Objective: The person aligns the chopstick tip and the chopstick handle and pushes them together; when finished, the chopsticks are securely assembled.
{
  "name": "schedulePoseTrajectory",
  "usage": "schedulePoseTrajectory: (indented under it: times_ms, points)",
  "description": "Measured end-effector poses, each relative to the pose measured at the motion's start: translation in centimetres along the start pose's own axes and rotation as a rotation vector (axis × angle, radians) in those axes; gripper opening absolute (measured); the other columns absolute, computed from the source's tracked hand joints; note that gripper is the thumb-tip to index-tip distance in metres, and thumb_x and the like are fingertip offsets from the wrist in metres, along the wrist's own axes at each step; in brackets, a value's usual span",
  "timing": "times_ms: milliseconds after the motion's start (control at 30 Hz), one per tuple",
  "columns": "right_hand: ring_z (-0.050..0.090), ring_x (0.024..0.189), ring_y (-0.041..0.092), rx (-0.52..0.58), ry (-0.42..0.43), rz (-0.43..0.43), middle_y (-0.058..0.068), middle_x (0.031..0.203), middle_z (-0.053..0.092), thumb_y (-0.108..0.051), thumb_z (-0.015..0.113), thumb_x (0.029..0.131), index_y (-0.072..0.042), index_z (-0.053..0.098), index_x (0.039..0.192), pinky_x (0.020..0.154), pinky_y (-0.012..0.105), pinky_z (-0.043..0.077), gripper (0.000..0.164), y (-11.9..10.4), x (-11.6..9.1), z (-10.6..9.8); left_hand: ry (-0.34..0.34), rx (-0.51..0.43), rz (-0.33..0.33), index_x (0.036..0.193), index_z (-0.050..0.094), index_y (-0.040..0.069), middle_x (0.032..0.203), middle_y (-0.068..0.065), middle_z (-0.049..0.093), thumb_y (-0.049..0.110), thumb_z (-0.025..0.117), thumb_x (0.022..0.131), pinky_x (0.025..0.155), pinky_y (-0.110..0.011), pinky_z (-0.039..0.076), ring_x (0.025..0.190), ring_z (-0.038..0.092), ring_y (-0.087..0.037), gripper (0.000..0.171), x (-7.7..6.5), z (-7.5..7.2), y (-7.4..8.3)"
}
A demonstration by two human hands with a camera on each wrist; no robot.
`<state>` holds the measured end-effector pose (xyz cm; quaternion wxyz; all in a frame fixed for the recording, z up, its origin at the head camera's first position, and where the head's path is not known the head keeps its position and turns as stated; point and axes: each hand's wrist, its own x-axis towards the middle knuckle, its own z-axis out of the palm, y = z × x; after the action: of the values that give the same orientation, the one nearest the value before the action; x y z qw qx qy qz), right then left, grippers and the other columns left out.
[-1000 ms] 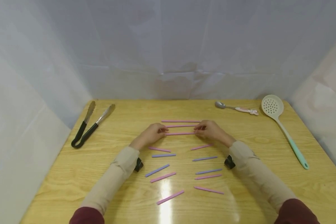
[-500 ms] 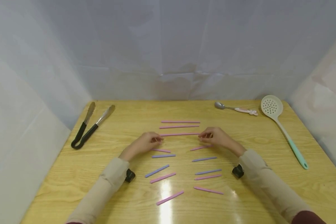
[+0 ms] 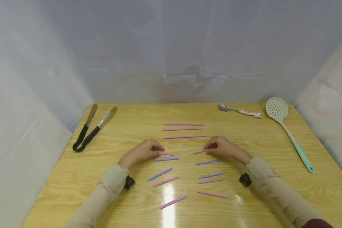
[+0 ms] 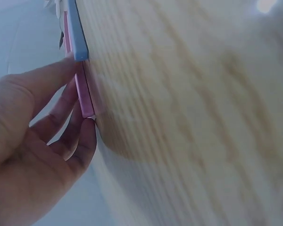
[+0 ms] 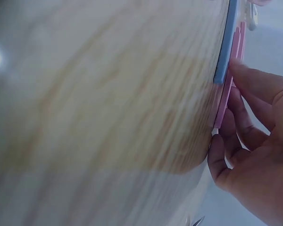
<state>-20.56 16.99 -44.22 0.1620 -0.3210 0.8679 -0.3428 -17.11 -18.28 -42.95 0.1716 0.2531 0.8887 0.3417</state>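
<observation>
Pink sticks are what your two hands are on: your left hand (image 3: 142, 151) has its fingertips (image 4: 87, 136) curled onto the outer end of the short pink stick (image 3: 166, 154) lying just below the three long pink sticks (image 3: 184, 136), thumb on one side and fingers on the other, so it pinches that end against the table (image 3: 131, 120). Your right hand (image 3: 220, 147) does the same on the matching pink stick (image 3: 201, 151) across the gap, thumb and fingers closed on its outer end.

Nearer to you than those two sticks, more lie loose in two columns. On the left, a blue stick (image 3: 166, 159) lies just below the pinched one, then another blue (image 3: 160, 174), a pink (image 3: 165, 181) and a last pink (image 3: 173, 201) closest to the near edge. On the right, there are two blue (image 3: 208, 162) and two pink (image 3: 212, 193). None of these touch a hand.

Beyond your hands the three long pink sticks lie parallel and apart. There is bare table on both sides of them. Far left of the sticks, black-handled tongs (image 3: 89, 130) lie near the left edge; far right, a spoon (image 3: 239, 110) and a slotted ladle (image 3: 288, 129) lie near the back and right edges.
</observation>
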Motion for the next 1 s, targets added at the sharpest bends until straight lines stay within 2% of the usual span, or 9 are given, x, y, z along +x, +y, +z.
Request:
schedulePoseTrajectory:
  times_ms: [233,433,667,1000]
  points:
    - [0.057,0.083,0.012,-0.022,-0.004,-0.019,0.003,0.09,0.065,-0.007,0.067,0.088,-0.004,0.073,0.094,0.074,0.024,0.05,0.01,0.2,0.3,0.1,0.007,0.083,0.069,0.104,0.07,0.001,0.099,-0.009,0.066,0.007,0.06,0.093,0.083,-0.032,0.052,0.093,0.061,-0.021,0.017,0.1,-0.1,-0.1]
    - [0.056,0.082,0.011,-0.011,-0.003,-0.02,0.005,0.09,0.065,-0.005,0.066,0.088,-0.003,0.073,0.095,0.072,0.023,0.049,0.01,0.0,0.2,0.0,0.008,0.066,0.063,0.104,0.07,0.001,0.101,-0.01,0.066,0.008,0.059,0.094,0.083,-0.034,0.053,0.095,0.061,-0.023,0.017,0.1,-0.1,0.1]
    - [0.056,0.078,0.009,0.015,0.025,-0.013,0.006,0.095,0.07,-0.01,0.066,0.089,-0.004,0.072,0.098,0.068,0.022,0.049,0.012,-1.3,0.3,0.5,0.048,0.029,0.067,0.107,0.069,0.002,0.105,-0.011,0.069,0.008,0.059,0.094,0.087,-0.036,0.053,0.099,0.063,-0.024,0.018,0.5,0.2,0.7]
    - [0.058,0.081,0.011,0.004,0.093,-0.091,0.005,0.095,0.069,-0.009,0.065,0.09,-0.004,0.071,0.1,0.071,0.025,0.051,0.013,-3.2,1.0,1.3,0.072,0.002,0.064,0.11,0.069,0.008,0.105,-0.005,0.069,0.013,0.058,0.095,0.083,-0.03,0.053,0.093,0.063,-0.016,0.019,1.2,0.5,2.1]
